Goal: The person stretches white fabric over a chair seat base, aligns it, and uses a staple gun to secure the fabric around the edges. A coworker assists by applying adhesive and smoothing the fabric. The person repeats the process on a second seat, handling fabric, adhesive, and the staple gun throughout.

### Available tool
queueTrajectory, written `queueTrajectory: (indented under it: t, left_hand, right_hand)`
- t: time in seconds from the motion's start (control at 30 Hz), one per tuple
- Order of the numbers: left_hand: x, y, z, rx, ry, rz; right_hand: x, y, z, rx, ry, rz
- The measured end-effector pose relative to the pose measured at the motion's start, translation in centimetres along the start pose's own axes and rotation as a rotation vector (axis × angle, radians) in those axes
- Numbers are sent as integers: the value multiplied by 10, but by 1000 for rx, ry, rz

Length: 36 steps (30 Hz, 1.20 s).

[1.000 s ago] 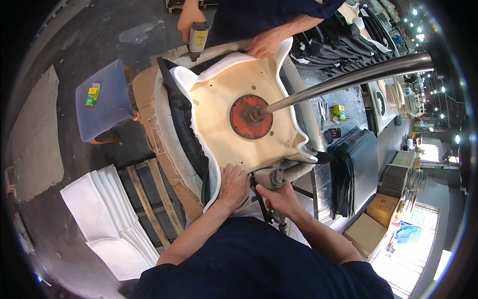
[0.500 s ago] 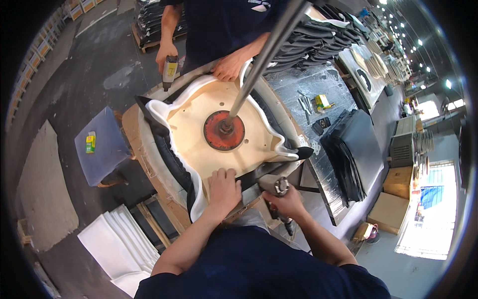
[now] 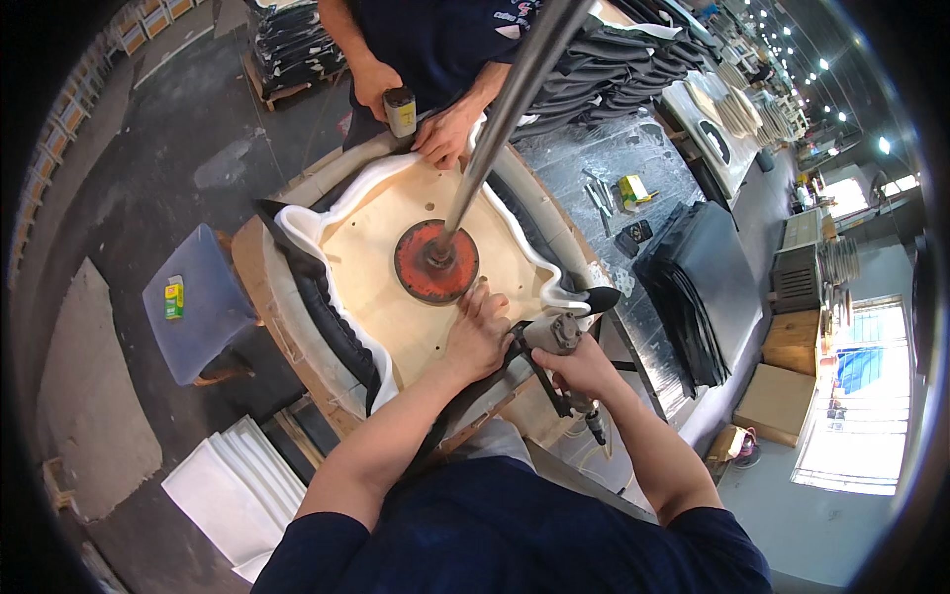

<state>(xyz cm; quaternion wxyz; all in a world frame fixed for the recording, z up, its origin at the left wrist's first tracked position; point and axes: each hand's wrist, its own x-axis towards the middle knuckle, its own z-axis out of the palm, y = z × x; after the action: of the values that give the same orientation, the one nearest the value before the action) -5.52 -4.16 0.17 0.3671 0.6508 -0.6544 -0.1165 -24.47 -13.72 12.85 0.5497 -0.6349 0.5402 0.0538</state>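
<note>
A pale wooden panel (image 3: 366,247) lies in a padded frame (image 3: 259,272), with white foam (image 3: 366,183) and a black cover (image 3: 332,302) around its edge. At the panel's near edge my left hand (image 3: 477,332) presses down with bent fingers, holding the cover's edge, which is mostly hidden under it. My right hand (image 3: 582,368) is closed round the handle of a staple gun (image 3: 554,337), whose nose is close beside my left hand. A red round press disc (image 3: 411,262) on a metal rod (image 3: 510,109) rests on the panel's middle.
Across the panel, a co-worker's hand (image 3: 450,134) rests on the far edge, while the other holds a second staple gun (image 3: 401,111). A wrapped table (image 3: 564,163) at right bears stacked black sheets (image 3: 708,287). A stool (image 3: 203,297) and white foam sheets (image 3: 233,485) are at left.
My left hand has moved right and farther onto the panel. My right hand has raised the staple gun slightly toward it. The co-worker's staple gun has moved right, nearer their other hand.
</note>
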Motion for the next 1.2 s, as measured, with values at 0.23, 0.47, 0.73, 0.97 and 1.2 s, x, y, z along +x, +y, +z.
queueTrajectory:
  t: [0.23,0.47,0.73,0.97,1.2]
  left_hand:
    - [1,-1,8,-22,72,-81]
    - [-1,-3,12,-43,135,-53]
    - [5,-30,-8,22,23,228]
    - [10,-35,-8,-37,13,219]
    - [8,-33,-5,-57,39,207]
  right_hand:
    - [13,-23,2,-138,-31,48]
    - [20,-40,7,-260,-17,19]
    - [19,-34,3,-179,-43,15]
    - [10,-26,10,-156,-60,22]
    - [12,-39,19,-226,-57,9]
